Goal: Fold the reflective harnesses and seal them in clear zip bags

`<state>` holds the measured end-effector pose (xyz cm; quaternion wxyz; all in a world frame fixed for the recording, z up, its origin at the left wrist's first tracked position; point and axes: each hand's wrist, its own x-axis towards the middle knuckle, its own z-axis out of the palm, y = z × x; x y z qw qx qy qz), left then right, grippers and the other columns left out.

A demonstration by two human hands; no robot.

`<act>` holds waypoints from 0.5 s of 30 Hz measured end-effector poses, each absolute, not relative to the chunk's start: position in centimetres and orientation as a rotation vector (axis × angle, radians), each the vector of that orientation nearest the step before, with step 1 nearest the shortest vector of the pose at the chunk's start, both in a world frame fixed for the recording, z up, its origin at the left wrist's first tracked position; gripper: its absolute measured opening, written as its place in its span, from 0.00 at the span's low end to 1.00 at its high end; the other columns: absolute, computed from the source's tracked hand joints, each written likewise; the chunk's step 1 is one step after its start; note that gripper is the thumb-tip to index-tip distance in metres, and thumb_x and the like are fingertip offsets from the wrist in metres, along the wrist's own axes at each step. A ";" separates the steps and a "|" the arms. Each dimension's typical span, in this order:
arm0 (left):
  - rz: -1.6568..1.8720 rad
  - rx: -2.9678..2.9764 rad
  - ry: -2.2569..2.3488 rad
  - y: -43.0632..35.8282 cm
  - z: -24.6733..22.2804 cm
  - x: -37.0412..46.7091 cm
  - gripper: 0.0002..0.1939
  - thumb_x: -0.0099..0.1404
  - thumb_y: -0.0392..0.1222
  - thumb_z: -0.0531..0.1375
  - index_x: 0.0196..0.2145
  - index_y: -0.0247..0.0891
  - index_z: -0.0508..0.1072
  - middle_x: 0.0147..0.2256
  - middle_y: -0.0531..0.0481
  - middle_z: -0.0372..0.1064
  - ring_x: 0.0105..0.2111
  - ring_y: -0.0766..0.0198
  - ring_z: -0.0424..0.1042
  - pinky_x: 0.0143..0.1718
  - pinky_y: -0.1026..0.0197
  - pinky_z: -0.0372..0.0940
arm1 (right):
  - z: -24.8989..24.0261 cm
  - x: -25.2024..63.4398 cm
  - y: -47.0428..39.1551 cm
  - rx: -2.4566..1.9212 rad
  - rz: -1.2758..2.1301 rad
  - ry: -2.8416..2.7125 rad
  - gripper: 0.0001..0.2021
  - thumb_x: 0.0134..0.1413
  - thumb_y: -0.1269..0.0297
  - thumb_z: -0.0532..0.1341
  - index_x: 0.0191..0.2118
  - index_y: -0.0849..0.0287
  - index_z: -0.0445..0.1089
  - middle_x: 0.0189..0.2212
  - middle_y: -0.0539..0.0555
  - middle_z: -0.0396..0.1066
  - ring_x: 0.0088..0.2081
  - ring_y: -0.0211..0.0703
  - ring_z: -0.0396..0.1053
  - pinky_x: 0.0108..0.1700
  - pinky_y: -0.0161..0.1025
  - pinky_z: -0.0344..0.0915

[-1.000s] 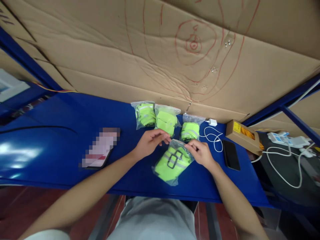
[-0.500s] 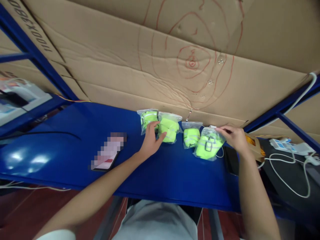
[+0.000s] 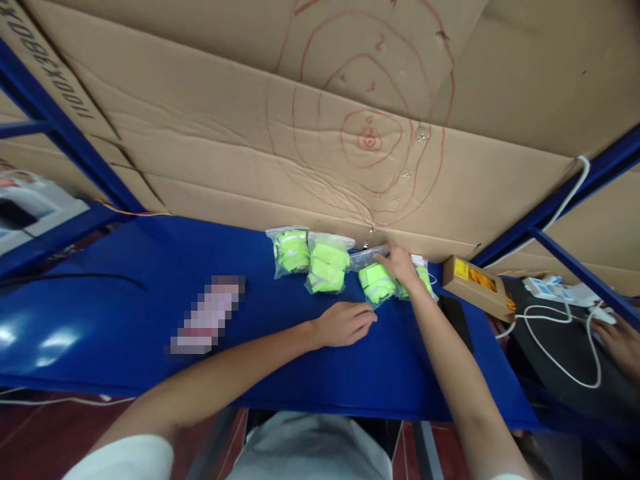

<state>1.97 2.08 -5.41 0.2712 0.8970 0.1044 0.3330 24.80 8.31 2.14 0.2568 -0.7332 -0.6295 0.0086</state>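
- The right hand [image 3: 401,263] reaches to the far edge of the glossy blue table [image 3: 150,293], at the foot of the brown cardboard wall [image 3: 250,147] with red circles drawn on it.
- Its fingers rest on the tops of two clear plastic bags; whether they pinch the plastic or only press on it cannot be told.
- The fourth clear bag of neon-green folded strap [image 3: 423,279] lies mostly hidden behind that hand, at the right end of the row, touching the wall's foot.
- The third clear bag of neon-green strap [image 3: 376,283] lies just left of it, its top edge under the same hand.
- Two more like bags, the second bag [image 3: 326,265] and the first bag [image 3: 291,251], stand side by side further left, touching each other.
- The left hand [image 3: 345,324] lies flat on the table, palm down, fingers loosely together and holding nothing, near the third bag but apart from it.
- A small tan cardboard box with a yellow label [image 3: 477,285] sits to the right of the row.
- A white cable [image 3: 560,347] loops over the dark surface beyond the table's right end, where another person's hand [image 3: 623,343] shows at the picture's edge.
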 end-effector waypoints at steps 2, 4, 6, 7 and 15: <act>0.936 2.288 0.361 2.5 -5.3 1.5 0.11 0.73 0.42 0.55 0.43 0.37 0.77 0.39 0.44 0.77 0.33 0.63 0.76 0.38 0.61 0.71 | 2.3 24.3 7.4 -1.910 0.000 -1.666 0.19 0.66 0.58 0.60 0.56 0.65 0.72 0.40 0.61 0.81 0.39 0.48 0.78 0.44 0.41 0.70; 0.966 2.107 0.443 2.8 -5.1 1.0 0.12 0.74 0.45 0.55 0.40 0.36 0.75 0.31 0.48 0.75 0.25 0.68 0.71 0.30 0.65 0.68 | 2.5 23.6 4.9 -1.831 -0.081 -1.611 0.17 0.72 0.60 0.51 0.56 0.64 0.70 0.46 0.62 0.79 0.43 0.46 0.77 0.48 0.42 0.70; 0.969 1.908 0.496 2.9 -5.0 0.9 0.17 0.75 0.50 0.54 0.38 0.34 0.73 0.27 0.50 0.71 0.21 0.70 0.68 0.23 0.68 0.65 | 2.3 22.6 1.3 -1.724 -0.178 -1.614 0.15 0.73 0.59 0.50 0.49 0.60 0.72 0.48 0.61 0.78 0.48 0.47 0.75 0.52 0.44 0.68; 0.959 1.812 0.508 2.9 -4.9 1.0 0.19 0.76 0.53 0.53 0.37 0.34 0.72 0.26 0.51 0.70 0.19 0.70 0.68 0.20 0.69 0.63 | 2.0 22.0 -0.7 -1.571 -0.253 -1.679 0.12 0.72 0.62 0.52 0.45 0.59 0.72 0.45 0.60 0.78 0.47 0.47 0.75 0.52 0.45 0.67; 0.800 1.404 0.449 1.0 -5.3 2.3 0.28 0.70 0.65 0.58 0.33 0.33 0.71 0.22 0.52 0.68 0.17 0.70 0.66 0.16 0.69 0.62 | -0.5 18.7 -9.3 -1.495 -0.094 -2.015 0.08 0.66 0.61 0.65 0.47 0.56 0.72 0.33 0.50 0.77 0.36 0.44 0.74 0.44 0.43 0.63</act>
